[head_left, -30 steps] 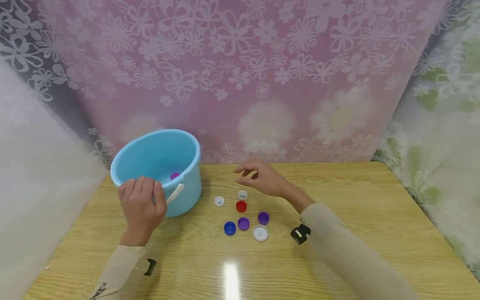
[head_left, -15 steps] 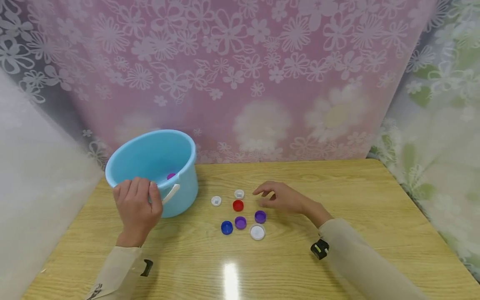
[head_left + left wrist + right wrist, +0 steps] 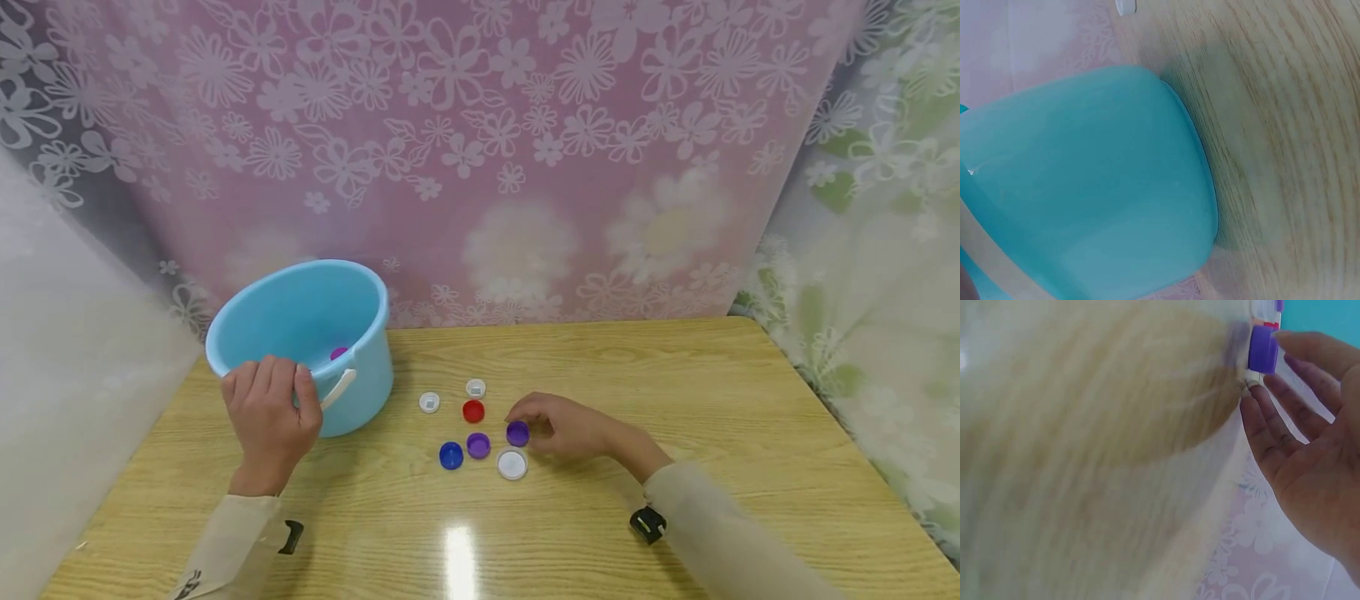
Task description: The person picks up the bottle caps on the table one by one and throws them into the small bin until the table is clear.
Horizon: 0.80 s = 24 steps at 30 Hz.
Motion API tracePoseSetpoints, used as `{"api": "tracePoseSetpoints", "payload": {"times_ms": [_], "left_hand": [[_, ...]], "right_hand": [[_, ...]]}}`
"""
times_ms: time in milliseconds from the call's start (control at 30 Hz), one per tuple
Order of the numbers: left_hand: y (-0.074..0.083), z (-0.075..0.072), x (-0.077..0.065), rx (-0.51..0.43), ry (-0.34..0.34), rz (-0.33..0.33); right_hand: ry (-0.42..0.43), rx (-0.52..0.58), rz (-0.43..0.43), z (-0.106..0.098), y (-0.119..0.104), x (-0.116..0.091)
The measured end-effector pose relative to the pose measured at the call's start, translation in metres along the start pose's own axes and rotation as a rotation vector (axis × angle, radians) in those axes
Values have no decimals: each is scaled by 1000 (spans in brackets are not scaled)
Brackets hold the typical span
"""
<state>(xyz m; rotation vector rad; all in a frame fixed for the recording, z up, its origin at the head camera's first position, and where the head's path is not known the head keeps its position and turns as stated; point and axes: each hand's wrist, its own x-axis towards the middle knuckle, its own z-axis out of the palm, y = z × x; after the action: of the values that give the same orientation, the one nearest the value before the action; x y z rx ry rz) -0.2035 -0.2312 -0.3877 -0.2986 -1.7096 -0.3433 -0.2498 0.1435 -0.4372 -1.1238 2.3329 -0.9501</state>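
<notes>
I see the right hand's thumb and fingers bent around a purple cap, right of the middle of the frame; I can't tell if they pinch it. Just below sits a big white cap. A second purple cap, a blue cap and a red cap lie to its left. At left, I see the left hand gripping the blue bucket's rim. A pink flowery cloth hangs across the top.

A yellowish wood-grain tabletop carries a light-blue plastic bucket. Beside it lie, all round and plastic, a small white cap, second white cap, red cap, blue cap, purple cap, second purple cap and larger white cap.
</notes>
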Motion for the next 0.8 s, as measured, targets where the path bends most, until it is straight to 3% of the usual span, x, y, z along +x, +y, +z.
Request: {"api": "tracePoseSetpoints", "payload": {"times_ms": [300, 800], "left_hand": [[0, 0, 0, -7, -1, -3], [-1, -1, -1, -3, -3, -4]], "right_hand": [[22, -109, 3, 5, 0, 0], [54, -62, 54, 8, 3, 1]]}}
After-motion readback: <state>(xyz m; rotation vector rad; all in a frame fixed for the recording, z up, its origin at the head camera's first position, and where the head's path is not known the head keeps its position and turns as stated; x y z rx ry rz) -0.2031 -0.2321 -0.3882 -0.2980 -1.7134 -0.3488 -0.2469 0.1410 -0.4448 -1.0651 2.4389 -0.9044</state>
